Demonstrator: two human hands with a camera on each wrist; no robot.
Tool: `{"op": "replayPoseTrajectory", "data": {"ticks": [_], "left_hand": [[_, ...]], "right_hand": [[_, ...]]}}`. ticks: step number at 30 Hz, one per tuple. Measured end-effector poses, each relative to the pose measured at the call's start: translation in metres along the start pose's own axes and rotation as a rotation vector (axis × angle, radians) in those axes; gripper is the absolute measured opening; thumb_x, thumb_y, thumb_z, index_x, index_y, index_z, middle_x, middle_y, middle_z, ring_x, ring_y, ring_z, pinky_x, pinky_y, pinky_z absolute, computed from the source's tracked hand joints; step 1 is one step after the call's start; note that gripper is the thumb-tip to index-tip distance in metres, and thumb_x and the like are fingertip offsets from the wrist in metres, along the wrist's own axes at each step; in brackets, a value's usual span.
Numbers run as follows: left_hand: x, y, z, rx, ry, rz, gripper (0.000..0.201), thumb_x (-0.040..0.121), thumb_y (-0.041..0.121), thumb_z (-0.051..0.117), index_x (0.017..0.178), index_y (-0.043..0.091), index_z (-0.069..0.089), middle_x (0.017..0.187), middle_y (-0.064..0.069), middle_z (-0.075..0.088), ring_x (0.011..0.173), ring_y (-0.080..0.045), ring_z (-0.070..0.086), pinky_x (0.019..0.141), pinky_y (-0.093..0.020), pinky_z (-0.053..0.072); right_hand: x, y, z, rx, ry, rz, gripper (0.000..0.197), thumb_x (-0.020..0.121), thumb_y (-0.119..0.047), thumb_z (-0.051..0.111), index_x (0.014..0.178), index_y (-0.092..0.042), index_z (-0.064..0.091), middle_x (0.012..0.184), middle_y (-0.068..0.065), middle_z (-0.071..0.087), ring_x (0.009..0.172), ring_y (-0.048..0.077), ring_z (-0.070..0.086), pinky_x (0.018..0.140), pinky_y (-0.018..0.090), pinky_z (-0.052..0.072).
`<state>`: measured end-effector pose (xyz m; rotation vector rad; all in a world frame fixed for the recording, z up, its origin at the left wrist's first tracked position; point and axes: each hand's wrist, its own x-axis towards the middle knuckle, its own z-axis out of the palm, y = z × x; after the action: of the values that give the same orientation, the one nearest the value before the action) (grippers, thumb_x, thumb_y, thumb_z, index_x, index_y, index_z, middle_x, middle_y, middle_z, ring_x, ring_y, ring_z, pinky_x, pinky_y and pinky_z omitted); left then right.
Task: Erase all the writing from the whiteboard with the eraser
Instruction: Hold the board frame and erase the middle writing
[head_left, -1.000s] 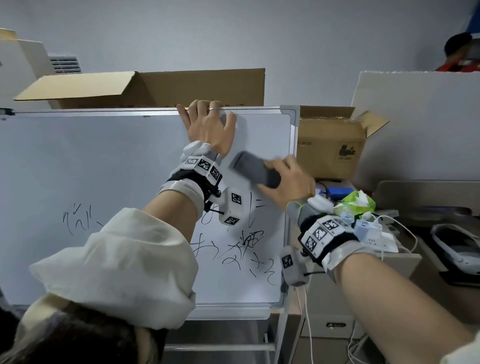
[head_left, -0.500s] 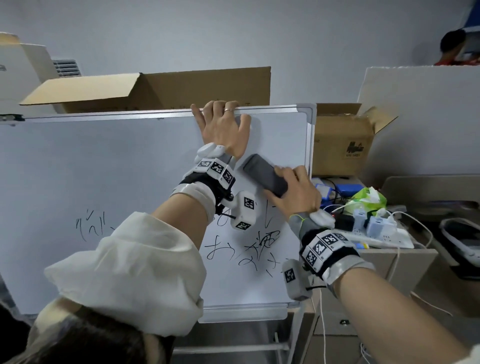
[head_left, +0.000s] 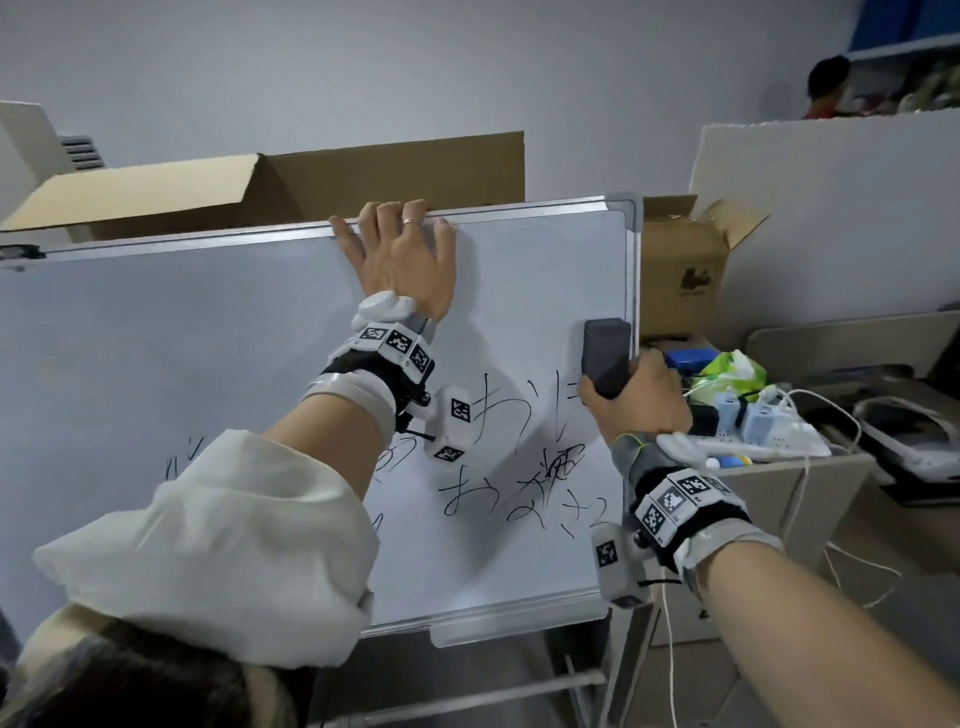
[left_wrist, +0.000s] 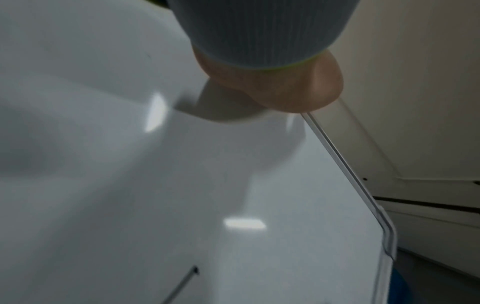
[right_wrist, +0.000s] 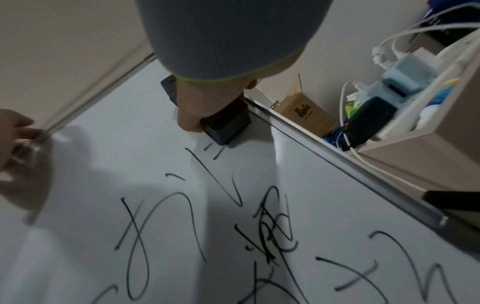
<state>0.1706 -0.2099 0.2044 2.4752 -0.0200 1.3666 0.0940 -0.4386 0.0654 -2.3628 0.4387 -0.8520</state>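
A white whiteboard (head_left: 156, 364) with a metal frame stands upright; black writing (head_left: 519, 467) covers its lower right part, with a small scribble (head_left: 179, 460) further left. My left hand (head_left: 400, 260) lies on the board with its fingers hooked over the top frame edge (left_wrist: 337, 156). My right hand (head_left: 639, 400) grips a dark grey eraser (head_left: 605, 356) upright, pressed against the board beside the right frame, just above the writing. In the right wrist view the eraser (right_wrist: 228, 125) touches the board at the top strokes of the writing (right_wrist: 272, 226).
An open cardboard box (head_left: 260, 182) stands behind the board and a smaller box (head_left: 685, 270) to its right. A cabinet top (head_left: 779, 467) at the right carries chargers, cables and a green packet (head_left: 732, 371). A marker tray (head_left: 519, 626) hangs under the board.
My right hand has carried the eraser from the middle of the board to its right edge and turned it upright. The left hand has kept its hold on the top edge.
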Motion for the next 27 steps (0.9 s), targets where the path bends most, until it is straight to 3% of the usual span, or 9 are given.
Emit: {"op": "replayPoseTrajectory", "data": {"ticks": [6,10,12,16,21,25,27], "left_hand": [[-0.002,-0.023,-0.007,-0.012,-0.041,0.057,0.055,0.089,0.049,0.035,0.136,0.029,0.056,0.136,0.006,0.054,0.141,-0.022,0.036,0.124,-0.057,0.002],[0.0,-0.027,-0.01,-0.018,-0.068,0.093,0.052,0.092,0.045,0.039,0.14,0.029,0.054,0.137,0.006,0.054,0.141,-0.023,0.037,0.124,-0.057,0.004],[0.0,-0.033,-0.008,-0.003,-0.034,0.121,0.05,0.092,0.041,0.041,0.139,0.029,0.056,0.135,0.006,0.056,0.139,-0.024,0.04,0.123,-0.057,0.008],[0.002,-0.037,-0.004,-0.04,0.082,0.108,0.046,0.088,0.036,0.046,0.13,0.028,0.063,0.126,0.006,0.06,0.135,-0.023,0.044,0.123,-0.057,0.008],[0.001,-0.016,0.001,-0.126,0.016,0.031,0.048,0.086,0.039,0.043,0.128,0.028,0.062,0.127,0.006,0.058,0.139,-0.022,0.039,0.124,-0.056,0.002],[0.002,-0.022,0.0,-0.071,-0.041,0.054,0.049,0.088,0.042,0.041,0.133,0.032,0.057,0.133,0.008,0.054,0.142,-0.021,0.035,0.124,-0.056,0.001],[0.005,-0.03,-0.003,-0.019,-0.037,0.078,0.051,0.088,0.043,0.04,0.135,0.033,0.055,0.134,0.008,0.053,0.141,-0.022,0.036,0.124,-0.056,0.003]], "right_hand": [[-0.043,-0.047,0.026,0.057,-0.066,-0.088,0.058,0.072,-0.064,0.069,0.099,-0.017,0.046,0.093,0.003,0.056,0.088,0.03,0.057,0.068,0.039,0.051],[-0.063,-0.079,0.043,-0.031,-0.177,-0.271,0.058,0.072,-0.065,0.068,0.098,-0.018,0.046,0.092,-0.002,0.051,0.091,0.025,0.052,0.062,0.032,0.037],[-0.063,-0.074,0.041,-0.019,-0.157,-0.231,0.056,0.073,-0.065,0.067,0.097,-0.02,0.044,0.09,-0.004,0.05,0.09,0.024,0.052,0.063,0.032,0.039],[-0.043,-0.047,0.02,0.034,-0.064,-0.032,0.053,0.077,-0.06,0.065,0.101,-0.017,0.044,0.098,0.004,0.056,0.094,0.03,0.056,0.069,0.038,0.049],[-0.043,-0.042,0.024,0.063,-0.057,0.022,0.057,0.074,-0.064,0.065,0.1,-0.018,0.043,0.098,0.004,0.057,0.086,0.03,0.058,0.07,0.039,0.052],[-0.059,-0.071,0.052,0.004,-0.187,-0.205,0.06,0.071,-0.07,0.065,0.097,-0.02,0.045,0.091,-0.004,0.048,0.084,0.021,0.049,0.059,0.031,0.034],[-0.056,-0.074,0.052,-0.012,-0.19,-0.23,0.06,0.072,-0.071,0.064,0.097,-0.02,0.045,0.092,-0.004,0.049,0.089,0.02,0.049,0.06,0.031,0.033]]}}
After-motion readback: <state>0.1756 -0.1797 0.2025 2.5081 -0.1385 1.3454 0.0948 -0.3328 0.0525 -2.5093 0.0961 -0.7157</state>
